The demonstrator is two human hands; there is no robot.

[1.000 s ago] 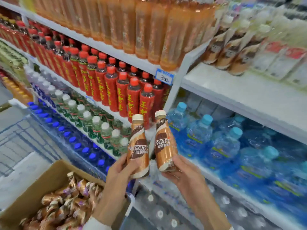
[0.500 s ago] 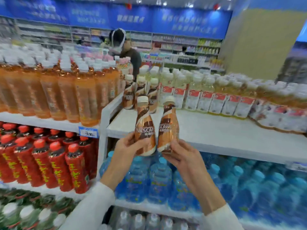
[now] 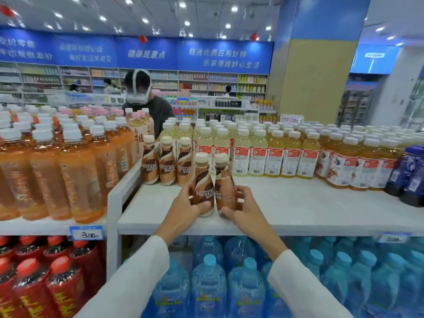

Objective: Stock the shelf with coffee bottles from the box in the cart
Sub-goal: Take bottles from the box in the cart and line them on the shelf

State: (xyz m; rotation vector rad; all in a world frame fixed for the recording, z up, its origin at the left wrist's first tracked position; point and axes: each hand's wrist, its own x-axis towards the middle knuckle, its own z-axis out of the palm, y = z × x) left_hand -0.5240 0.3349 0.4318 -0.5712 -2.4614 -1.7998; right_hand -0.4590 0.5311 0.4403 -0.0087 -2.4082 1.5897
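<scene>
My left hand (image 3: 185,204) grips a brown Nescafe coffee bottle (image 3: 202,187) with a cream cap. My right hand (image 3: 243,207) grips a second coffee bottle (image 3: 225,185) right beside it. Both bottles stand upright, side by side, on or just above the white top shelf (image 3: 298,207) near its front edge. Three more coffee bottles (image 3: 167,164) stand in a row behind them at the shelf's left end. The box and cart are out of view.
Orange tea bottles (image 3: 75,175) fill the shelf to the left, behind a white divider (image 3: 119,191). Pale yellow drink bottles (image 3: 275,152) line the back right, dark blue bottles (image 3: 413,175) at far right. Water bottles (image 3: 211,278) sit below. A person (image 3: 146,104) wearing a headset stands behind the shelf.
Both hands have carried the two coffee bottles up from cart height and forward over the top shelf. My view has risen from the lower shelves to the top shelf.
</scene>
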